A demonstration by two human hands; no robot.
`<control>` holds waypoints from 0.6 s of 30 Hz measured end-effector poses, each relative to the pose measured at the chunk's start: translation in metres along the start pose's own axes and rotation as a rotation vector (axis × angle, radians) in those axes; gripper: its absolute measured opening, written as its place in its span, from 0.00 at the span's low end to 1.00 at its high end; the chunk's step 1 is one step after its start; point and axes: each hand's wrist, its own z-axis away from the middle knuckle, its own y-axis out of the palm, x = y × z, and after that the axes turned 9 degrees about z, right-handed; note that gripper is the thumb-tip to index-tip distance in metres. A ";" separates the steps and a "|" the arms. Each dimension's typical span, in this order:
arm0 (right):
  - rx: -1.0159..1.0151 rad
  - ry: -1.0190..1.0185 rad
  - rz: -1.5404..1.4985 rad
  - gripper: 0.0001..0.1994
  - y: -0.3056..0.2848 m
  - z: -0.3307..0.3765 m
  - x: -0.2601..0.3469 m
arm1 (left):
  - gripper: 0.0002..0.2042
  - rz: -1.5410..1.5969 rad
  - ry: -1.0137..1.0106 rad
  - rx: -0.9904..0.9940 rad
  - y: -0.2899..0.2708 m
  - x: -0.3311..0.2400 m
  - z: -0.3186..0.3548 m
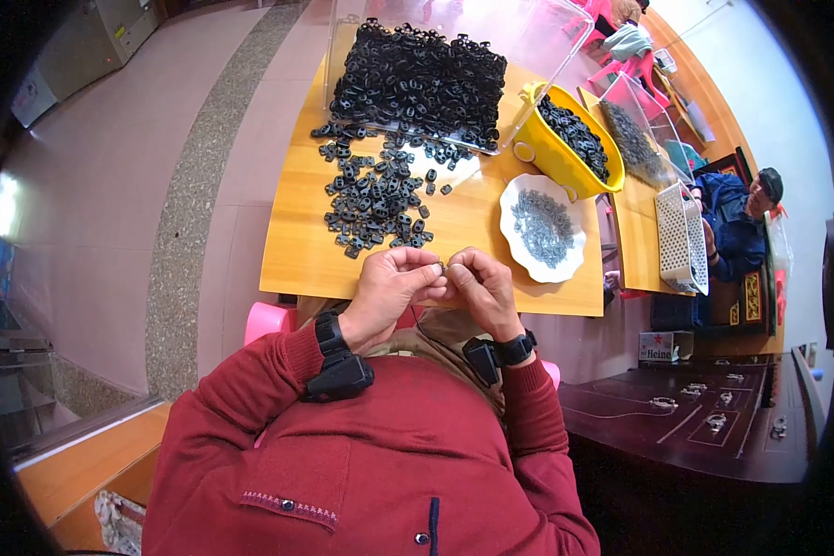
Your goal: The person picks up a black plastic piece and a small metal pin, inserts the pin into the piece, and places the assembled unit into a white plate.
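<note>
My left hand point(392, 289) and my right hand point(484, 285) meet at the near edge of the wooden table, both closed in a pinch. A small dark piece point(443, 267) sits between their fingertips, mostly covered, so its exact kind is hard to make out. Just beyond my left hand lies a loose pile of small black plastic pieces point(375, 199) with holes through them. To the right of my right hand is a white scalloped dish point(565, 262) with many tiny greyish, see-through-looking parts point(539, 227) in it.
A clear plastic bin point(547, 69) heaped with black pieces stands at the table's back. Beside it is a yellow tub point(554, 159) of similar pieces. On another table, at right, are a clear box point(635, 139) and a white perforated basket point(681, 236); a person point(737, 222) sits there.
</note>
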 end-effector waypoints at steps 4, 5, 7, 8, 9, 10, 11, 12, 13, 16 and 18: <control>0.009 0.006 -0.021 0.05 0.000 0.000 0.001 | 0.08 0.009 0.004 0.008 -0.002 0.001 -0.001; 0.012 -0.002 -0.013 0.05 0.000 0.000 0.001 | 0.08 0.000 0.003 0.008 -0.002 0.002 -0.001; 0.013 0.002 0.010 0.05 -0.001 0.000 -0.002 | 0.09 -0.010 0.002 0.008 -0.002 0.002 -0.001; 0.015 0.006 0.033 0.05 -0.001 0.000 -0.003 | 0.09 -0.008 0.001 0.009 -0.002 0.002 -0.001; 0.014 0.006 0.033 0.05 -0.001 0.000 -0.004 | 0.09 -0.006 0.001 0.010 -0.002 0.002 -0.001; 0.011 -0.009 0.039 0.05 -0.001 0.000 -0.004 | 0.09 -0.007 0.001 0.010 -0.002 0.002 -0.001; 0.007 -0.024 0.045 0.05 -0.001 -0.001 -0.004 | 0.09 -0.012 0.002 0.011 -0.002 0.002 -0.001; 0.007 -0.024 0.045 0.05 -0.001 0.000 -0.005 | 0.09 -0.017 0.003 0.011 -0.002 0.002 -0.001; 0.003 -0.018 0.052 0.05 -0.001 0.000 -0.007 | 0.09 -0.017 0.003 0.012 -0.002 0.002 -0.001; -0.007 -0.035 0.061 0.05 0.000 -0.001 -0.007 | 0.09 -0.026 0.008 0.006 -0.002 0.001 -0.001; -0.013 -0.060 0.063 0.05 0.001 0.000 -0.007 | 0.08 -0.063 0.020 0.008 -0.002 0.002 -0.001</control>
